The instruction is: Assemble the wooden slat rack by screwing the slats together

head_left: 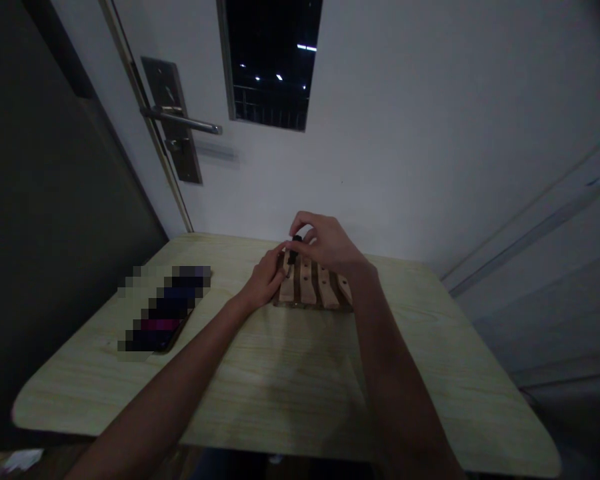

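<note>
A small wooden board (307, 287) lies near the back of the table, with several pale slats with dark holes on a darker brown base. My left hand (265, 280) grips its left side, the fingers closed against the edge and the forefinger reaching towards a small black object (295, 252). From above, my right hand (330, 243) pinches this black object between thumb and fingers, over the leftmost slat. Its exact kind is too dark and small to make out. My right hand and wrist cover the board's far right part.
The pale wooden table (280, 373) stands against a white door (405, 133) with a metal handle (185, 120) and a dark window (275, 60). A phone (173, 307), partly blurred out, lies left of my left forearm. A dark panel (45, 233) rises on the left.
</note>
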### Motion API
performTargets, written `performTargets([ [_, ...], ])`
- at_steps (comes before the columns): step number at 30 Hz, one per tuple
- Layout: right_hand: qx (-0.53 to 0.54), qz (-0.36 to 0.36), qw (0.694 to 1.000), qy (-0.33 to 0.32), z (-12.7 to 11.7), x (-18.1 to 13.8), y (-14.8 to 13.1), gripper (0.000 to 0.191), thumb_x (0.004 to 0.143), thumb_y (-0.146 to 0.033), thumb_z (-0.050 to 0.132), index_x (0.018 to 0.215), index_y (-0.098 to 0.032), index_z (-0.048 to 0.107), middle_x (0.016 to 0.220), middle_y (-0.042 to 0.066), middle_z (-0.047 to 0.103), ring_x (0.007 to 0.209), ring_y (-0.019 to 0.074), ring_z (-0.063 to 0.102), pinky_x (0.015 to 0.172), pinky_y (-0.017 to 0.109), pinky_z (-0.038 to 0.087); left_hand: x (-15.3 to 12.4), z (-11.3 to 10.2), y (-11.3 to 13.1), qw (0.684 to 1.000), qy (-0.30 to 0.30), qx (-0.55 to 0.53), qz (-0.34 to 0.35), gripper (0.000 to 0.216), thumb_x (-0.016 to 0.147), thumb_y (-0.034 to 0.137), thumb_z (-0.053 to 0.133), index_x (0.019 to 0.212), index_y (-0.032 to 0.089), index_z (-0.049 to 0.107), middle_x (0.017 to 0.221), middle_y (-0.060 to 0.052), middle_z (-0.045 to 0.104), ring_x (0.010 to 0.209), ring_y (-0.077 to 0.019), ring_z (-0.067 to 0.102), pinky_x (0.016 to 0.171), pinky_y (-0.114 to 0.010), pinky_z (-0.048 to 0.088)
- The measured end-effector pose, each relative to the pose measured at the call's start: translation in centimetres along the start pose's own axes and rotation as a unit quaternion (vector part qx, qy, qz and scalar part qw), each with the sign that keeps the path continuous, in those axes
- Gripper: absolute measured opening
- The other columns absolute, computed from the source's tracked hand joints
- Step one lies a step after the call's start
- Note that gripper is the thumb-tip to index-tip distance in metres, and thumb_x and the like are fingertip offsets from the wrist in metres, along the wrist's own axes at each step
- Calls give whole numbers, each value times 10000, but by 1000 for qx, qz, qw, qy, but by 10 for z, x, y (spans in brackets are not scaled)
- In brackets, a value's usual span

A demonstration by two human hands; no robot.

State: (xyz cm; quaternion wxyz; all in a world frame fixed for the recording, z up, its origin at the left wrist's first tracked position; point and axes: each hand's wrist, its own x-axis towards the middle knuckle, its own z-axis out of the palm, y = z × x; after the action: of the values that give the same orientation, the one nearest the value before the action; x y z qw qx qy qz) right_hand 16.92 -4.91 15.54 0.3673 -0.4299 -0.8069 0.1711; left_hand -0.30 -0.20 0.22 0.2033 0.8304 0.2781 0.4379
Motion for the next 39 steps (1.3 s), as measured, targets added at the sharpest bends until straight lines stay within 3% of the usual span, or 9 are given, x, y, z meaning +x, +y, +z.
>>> performTargets([
  [3, 17, -23, 999, -27, 0, 2, 2, 78, 792, -188, 632, 848, -176, 684, 891, 30, 696, 684, 112, 594, 668, 273, 491, 0, -1, 2, 1000, 0, 2, -4, 603, 966, 463, 357, 1488, 180, 252, 1440, -180, 424, 1287, -322, 433, 1079, -532, 355],
  [7, 32, -19, 997, -62, -1, 1, 6, 316, 760, -73, 557, 996, -184, 735, 1006, 60, 715, 778, 129, 621, 728, 289, 507, 0, 0, 0, 1000, 0, 4, -11, 591, 962, 438, 372, 1481, 177, 264, 1420, -182, 441, 1279, -322, 443, 1074, -532, 362],
  [9, 19, -18, 998, -59, -2, 0, 6, 314, 762, -82, 568, 1008, -181, 736, 991, 58, 716, 776, 131, 619, 719, 284, 501, 0, 1, -1, 1000, 4, 3, -11, 595, 960, 443, 380, 1482, 181, 263, 1405, -180, 453, 1267, -319, 453, 1065, -529, 372],
  [15, -48, -3, 999, -24, -4, 1, -2, 103, 779, -262, 690, 811, -164, 682, 760, 17, 655, 662, 118, 551, 653, 275, 436, 1, 0, 0, 1000, 3, 1, 7, 594, 964, 455, 367, 1480, 180, 259, 1426, -175, 444, 1258, -316, 455, 1060, -531, 379],
  [20, -57, 7, 998, -5, -2, 0, -3, 281, 751, -358, 723, 671, -192, 512, 696, -18, 571, 617, 108, 510, 628, 271, 406, 2, -2, 2, 1000, -11, 2, -7, 575, 967, 440, 367, 1460, 158, 276, 1439, -188, 428, 1283, -327, 438, 1062, -540, 383],
  [23, -27, -1, 1000, -14, 0, 0, -4, 209, 755, -273, 706, 723, -192, 516, 729, -26, 576, 620, 98, 517, 622, 256, 413, 2, -2, 2, 1000, -13, -2, -17, 575, 963, 442, 374, 1463, 174, 277, 1439, -177, 434, 1286, -325, 440, 1066, -540, 384],
  [29, -18, -19, 998, -50, -3, 3, -5, 44, 781, -159, 659, 815, -175, 681, 788, 3, 675, 689, 108, 551, 677, 256, 445, 3, -1, 1, 1000, -13, -8, -14, 601, 956, 448, 367, 1473, 157, 270, 1409, -187, 448, 1262, -321, 456, 1062, -538, 377],
  [35, 13, -23, 996, -90, -6, -2, 5, 301, 784, -79, 553, 1005, -172, 736, 1018, 62, 727, 802, 132, 615, 732, 277, 482, 1, 0, -2, 1000, -13, -11, -17, 634, 946, 460, 377, 1491, 172, 230, 1431, -190, 416, 1258, -327, 452, 1049, -546, 377],
  [39, -4, -24, 997, -76, -5, -1, 4, 253, 787, -144, 624, 1011, -175, 736, 914, 41, 721, 733, 123, 596, 688, 265, 461, 2, 2, -2, 1000, -5, -12, -20, 624, 943, 475, 377, 1481, 183, 254, 1401, -183, 444, 1225, -324, 474, 1027, -543, 397],
])
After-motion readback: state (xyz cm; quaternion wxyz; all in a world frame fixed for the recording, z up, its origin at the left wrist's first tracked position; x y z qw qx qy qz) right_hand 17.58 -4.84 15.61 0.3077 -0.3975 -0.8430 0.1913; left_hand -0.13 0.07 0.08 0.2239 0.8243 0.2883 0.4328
